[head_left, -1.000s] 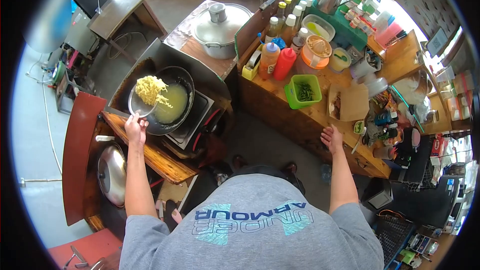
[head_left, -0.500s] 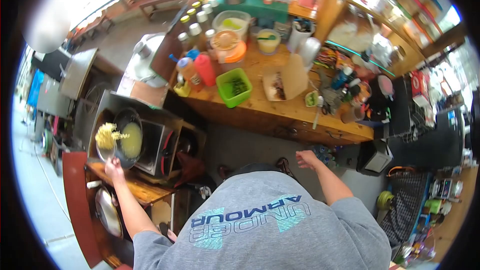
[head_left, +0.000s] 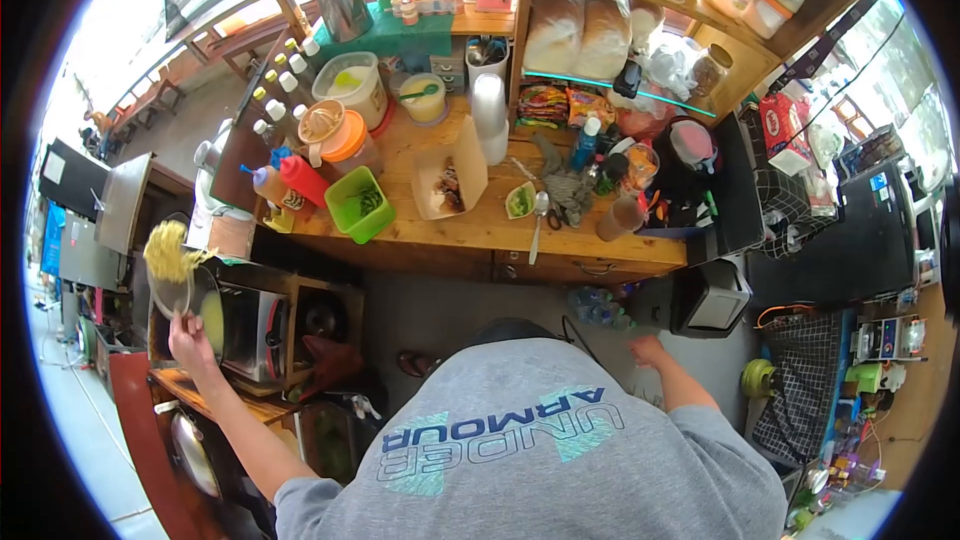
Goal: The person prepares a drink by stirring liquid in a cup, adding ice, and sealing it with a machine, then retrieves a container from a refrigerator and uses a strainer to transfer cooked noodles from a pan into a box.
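Note:
My left hand (head_left: 188,338) is closed around the handle of a strainer (head_left: 174,295), held up at the left. A clump of yellow noodles (head_left: 172,254) sits in and above the strainer's bowl. Just right of it is a dark pan with yellowish liquid (head_left: 212,322), partly hidden by the strainer and my hand. My right hand (head_left: 650,350) hangs over the floor at the right, loosely open, with nothing visible in it.
A wooden counter (head_left: 400,225) runs ahead, bearing a green container (head_left: 358,205), a paper box with food (head_left: 447,185), a spoon (head_left: 538,230) and sauce bottles (head_left: 303,182). A black bin-like box (head_left: 708,298) stands at the right.
My left hand has lifted the strainer of noodles up and left, off the pan. My right hand has shifted lower and rightward in view. The whole view has turned slightly.

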`<state>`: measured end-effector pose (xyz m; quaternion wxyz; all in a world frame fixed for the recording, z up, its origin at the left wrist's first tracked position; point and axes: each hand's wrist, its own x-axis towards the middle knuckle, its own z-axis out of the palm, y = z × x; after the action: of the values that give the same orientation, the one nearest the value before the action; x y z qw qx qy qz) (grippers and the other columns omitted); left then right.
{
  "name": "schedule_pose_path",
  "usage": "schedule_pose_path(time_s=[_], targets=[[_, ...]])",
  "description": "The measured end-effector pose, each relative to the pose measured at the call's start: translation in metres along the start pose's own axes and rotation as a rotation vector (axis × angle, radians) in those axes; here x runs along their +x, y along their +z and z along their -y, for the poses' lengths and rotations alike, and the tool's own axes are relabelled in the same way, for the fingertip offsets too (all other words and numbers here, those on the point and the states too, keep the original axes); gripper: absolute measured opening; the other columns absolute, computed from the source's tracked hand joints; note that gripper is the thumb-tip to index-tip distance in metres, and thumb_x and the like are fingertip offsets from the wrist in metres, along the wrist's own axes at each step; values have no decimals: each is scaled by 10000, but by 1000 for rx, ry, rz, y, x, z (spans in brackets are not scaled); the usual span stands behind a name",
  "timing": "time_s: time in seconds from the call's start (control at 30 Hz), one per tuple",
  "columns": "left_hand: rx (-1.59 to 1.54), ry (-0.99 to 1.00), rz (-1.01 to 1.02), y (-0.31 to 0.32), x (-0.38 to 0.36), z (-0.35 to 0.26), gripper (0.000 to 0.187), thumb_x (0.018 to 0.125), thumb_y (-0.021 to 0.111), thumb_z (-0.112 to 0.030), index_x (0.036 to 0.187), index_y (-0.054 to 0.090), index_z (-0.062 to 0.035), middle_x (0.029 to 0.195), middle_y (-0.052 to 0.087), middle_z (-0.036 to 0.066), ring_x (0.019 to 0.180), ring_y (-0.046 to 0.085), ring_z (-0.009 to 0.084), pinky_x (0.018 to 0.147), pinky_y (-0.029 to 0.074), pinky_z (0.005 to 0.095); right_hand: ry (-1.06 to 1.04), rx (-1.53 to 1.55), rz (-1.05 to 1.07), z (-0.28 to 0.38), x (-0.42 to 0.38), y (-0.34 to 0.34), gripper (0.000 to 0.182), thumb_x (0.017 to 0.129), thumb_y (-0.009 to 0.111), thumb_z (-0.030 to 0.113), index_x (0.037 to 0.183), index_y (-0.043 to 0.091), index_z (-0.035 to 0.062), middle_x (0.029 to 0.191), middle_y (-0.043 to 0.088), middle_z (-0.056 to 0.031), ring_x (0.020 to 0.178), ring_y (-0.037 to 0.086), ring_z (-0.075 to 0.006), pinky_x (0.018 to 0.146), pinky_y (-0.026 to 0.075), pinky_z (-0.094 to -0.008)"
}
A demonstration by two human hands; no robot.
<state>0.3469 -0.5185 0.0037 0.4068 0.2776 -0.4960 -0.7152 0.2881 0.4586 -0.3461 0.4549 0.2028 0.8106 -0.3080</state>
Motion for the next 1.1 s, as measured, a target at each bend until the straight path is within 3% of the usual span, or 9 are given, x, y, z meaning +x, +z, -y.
schedule_pose_path(time_s=[0.17,0.4,0.43,0.5,0.53,0.77,0.83,1.03,1.1], targets=[[55,-170,94,159,-84,29,133,1020,534,-77,1006,620,24,755,582,69,564,420,86,530,361,267,128,339,-66,-14,-24,-8,267,916,643,303,1071,706,95,944,699,-71,741,629,-233,694,559,-465],[263,-317,369,277,-119,178,98,975,562,-79,942,626,-12,691,562,14,498,457,75,463,410,261,181,554,-15,-37,-40,24,313,925,642,293,1143,691,73,987,680,-75,795,631,-227,695,547,-435],[392,-201,420,292,-121,198,128,962,554,-75,887,631,-6,686,595,42,495,532,106,452,437,279,196,546,0,-37,-45,27,310,933,631,288,1140,690,65,988,679,-76,790,631,-225,692,545,-430],[960,185,483,315,-107,249,220,929,512,-108,796,617,32,748,678,232,554,660,316,537,536,426,199,579,-22,-42,-48,32,296,931,633,277,1128,689,63,985,677,-76,781,629,-224,685,545,-428],[1194,791,484,318,-97,284,216,928,497,-135,871,612,38,760,676,287,610,684,393,602,560,466,197,606,-40,-47,-49,36,283,929,635,266,1117,688,61,981,676,-75,773,628,-223,678,545,-426],[1716,907,769,392,-166,283,156,928,519,-75,1026,581,29,719,711,190,679,733,343,597,591,428,248,755,-102,-76,-57,50,250,915,654,227,1096,684,57,917,653,-64,683,608,-204,593,533,-383],[1781,960,781,399,-173,276,140,926,522,-66,1016,586,21,729,720,174,678,739,319,585,593,415,282,673,-97,-82,-60,57,314,922,641,284,1149,690,74,1038,688,-68,844,644,-216,711,582,-415],[1721,994,720,388,-152,255,324,935,529,-117,1207,555,57,758,729,177,676,732,339,586,581,428,174,370,-45,-79,-34,73,283,926,635,304,1031,718,55,907,692,-92,754,658,-225,635,592,-417],[1598,789,496,379,-139,247,281,957,508,-132,1145,613,47,755,719,205,654,725,334,577,578,411,178,388,-21,-60,-24,77,278,928,634,309,1012,718,58,897,692,-94,743,656,-226,626,593,-422]])
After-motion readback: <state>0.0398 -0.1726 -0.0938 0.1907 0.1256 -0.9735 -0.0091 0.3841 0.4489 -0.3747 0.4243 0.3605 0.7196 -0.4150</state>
